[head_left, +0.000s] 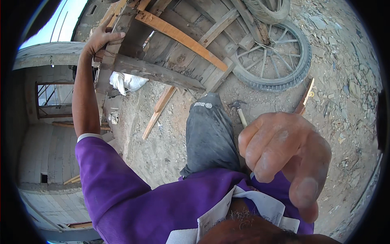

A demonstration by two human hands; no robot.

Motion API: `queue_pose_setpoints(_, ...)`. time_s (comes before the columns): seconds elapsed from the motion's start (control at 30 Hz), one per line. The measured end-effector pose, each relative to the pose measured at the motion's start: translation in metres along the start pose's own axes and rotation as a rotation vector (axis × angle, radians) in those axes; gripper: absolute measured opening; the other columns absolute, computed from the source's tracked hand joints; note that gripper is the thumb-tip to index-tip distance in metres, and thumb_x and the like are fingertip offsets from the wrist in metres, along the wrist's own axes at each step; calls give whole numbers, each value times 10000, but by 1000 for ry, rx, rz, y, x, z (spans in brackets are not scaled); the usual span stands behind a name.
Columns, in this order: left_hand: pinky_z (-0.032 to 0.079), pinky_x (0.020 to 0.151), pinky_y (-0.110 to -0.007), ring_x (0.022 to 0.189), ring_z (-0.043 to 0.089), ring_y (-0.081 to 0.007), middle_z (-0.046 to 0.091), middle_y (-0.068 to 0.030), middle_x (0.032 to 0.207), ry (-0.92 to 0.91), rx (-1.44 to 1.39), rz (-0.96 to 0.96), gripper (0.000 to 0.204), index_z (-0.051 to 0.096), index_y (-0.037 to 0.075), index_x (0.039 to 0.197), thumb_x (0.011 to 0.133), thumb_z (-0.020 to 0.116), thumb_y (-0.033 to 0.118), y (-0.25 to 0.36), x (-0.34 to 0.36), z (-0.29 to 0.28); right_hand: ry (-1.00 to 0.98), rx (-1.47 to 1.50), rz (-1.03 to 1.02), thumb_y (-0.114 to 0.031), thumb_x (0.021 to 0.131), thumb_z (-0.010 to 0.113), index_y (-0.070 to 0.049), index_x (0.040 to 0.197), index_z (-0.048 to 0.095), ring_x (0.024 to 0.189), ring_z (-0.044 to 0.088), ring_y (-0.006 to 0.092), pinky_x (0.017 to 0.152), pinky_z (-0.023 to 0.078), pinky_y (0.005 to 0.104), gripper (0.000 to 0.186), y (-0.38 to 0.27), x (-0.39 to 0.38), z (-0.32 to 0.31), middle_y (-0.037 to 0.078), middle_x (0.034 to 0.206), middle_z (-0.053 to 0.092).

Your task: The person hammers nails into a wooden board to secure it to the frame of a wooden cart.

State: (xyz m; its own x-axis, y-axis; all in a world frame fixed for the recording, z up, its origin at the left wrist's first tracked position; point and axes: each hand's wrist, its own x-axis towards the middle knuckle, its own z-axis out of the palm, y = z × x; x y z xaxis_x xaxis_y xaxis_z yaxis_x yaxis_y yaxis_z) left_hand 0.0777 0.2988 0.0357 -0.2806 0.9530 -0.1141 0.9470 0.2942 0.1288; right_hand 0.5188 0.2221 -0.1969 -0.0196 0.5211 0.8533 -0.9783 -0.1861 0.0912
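My left hand grips the upright wooden beam of a weathered wooden cart or frame at the upper left, its thumb laid across the wood. My right hand is raised close to the camera, large in view, with its fingers curled; what they hold, if anything, is hidden. Below it on the ground lies a hammer with a pale handle, partly covered by the hand. An orange-brown plank runs across the underside of the frame. My dark-trousered knee is just below the frame.
A spoked wheel with a tyre leans at the frame's right, another tyre above it. A loose plank, a wood strip and a white sack lie on rubble ground. A block wall stands left.
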Motion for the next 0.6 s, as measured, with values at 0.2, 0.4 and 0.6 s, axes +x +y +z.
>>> queue_pose_setpoints(0.2,493,964,-340,1055,649,-228,675,-201,1179,19,58,20,1099,214,93,1617,760,863,322,-14,-4,-9,40,-50,47,-343,878,761,-35,1186,663,522,472,121,491,365,279,446,-14,-5,42,59,750,585)
queue_pose_setpoints(0.4,511,938,-355,1045,658,-240,680,-210,1165,36,83,35,1062,251,120,1603,756,857,331,2,-5,-2,71,-87,87,-292,860,776,-107,1177,683,517,460,152,483,343,309,379,-20,-7,54,81,785,591)
queue_pose_setpoints(0.6,526,912,-373,1021,666,-254,688,-217,1147,94,174,18,1040,298,135,1583,729,856,339,18,-15,1,-93,-22,60,-308,855,784,-152,1223,668,519,447,172,477,338,328,416,-11,7,38,97,813,587)
